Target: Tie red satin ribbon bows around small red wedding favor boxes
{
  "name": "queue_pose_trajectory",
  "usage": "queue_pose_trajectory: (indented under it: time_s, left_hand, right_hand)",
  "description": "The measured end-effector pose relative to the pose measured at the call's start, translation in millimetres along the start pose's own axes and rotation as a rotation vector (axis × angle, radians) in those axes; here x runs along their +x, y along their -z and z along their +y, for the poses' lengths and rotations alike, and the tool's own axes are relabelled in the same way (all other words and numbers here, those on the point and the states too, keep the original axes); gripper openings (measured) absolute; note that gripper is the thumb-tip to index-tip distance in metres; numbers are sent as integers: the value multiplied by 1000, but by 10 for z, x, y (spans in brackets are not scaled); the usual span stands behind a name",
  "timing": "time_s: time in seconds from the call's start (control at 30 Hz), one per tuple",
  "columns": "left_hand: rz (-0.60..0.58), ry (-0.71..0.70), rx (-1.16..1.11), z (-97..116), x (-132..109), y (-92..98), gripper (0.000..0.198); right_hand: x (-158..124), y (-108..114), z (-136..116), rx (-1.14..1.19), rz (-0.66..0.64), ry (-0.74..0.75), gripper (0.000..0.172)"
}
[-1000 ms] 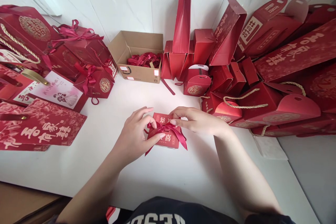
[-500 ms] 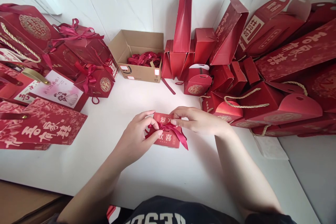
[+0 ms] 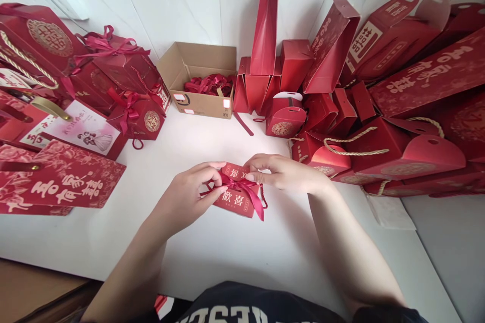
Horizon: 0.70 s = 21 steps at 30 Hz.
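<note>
Your small red gift box (image 3: 235, 201) sits on the white tabletop (image 3: 227, 257) right in front of you, between both hands and clear of the stock piled on either side. It rests flat on its base, printed top up, so the table carries its weight and your fingers are free for the dark red ribbon (image 3: 242, 184) crossing the lid.

Your left hand (image 3: 185, 196) comes in from the near left. Its thumb and forefinger are closed together on the left loop of the ribbon, and the other fingers curl behind the box's left edge, which looks like a way to steady it. Your right hand (image 3: 285, 174) reaches in from the far right, with thumb and forefinger pinched on the ribbon just beside the knot. Gripping from opposite sides lets the pulls balance, so the knot stays over the middle of the lid. One loose ribbon tail (image 3: 256, 207) trails down across the box's near right corner.

The open cardboard carton (image 3: 178, 68) stands against the wall ahead of you, with more red ribbons (image 3: 210, 85) heaped inside, within an arm's reach. Boxes with tied bows (image 3: 134, 113) are stacked at your left. A tall red paper bag (image 3: 264, 30) stands upright beside the carton, and rope-handled gift bags (image 3: 382, 149) lie at your right, well apart from the box.
</note>
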<state>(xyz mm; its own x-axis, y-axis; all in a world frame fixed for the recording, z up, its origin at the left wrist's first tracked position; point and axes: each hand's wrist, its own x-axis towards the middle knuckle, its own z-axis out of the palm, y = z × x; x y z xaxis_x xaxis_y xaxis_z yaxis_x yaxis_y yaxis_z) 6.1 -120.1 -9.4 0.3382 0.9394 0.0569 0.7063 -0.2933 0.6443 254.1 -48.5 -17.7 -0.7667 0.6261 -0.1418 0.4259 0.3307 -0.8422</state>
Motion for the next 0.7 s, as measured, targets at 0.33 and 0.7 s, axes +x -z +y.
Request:
queue_pose_trajectory:
  time_s: [0.33,0.7]
  left_hand:
    - [23,-299,575,-134,-78,21,27]
    - [112,-406,645,-80,-93,109,25]
  right_hand:
    - [9,-1,-2,19,-5,-34,36]
    - [60,-24,-6,21,46,6,25]
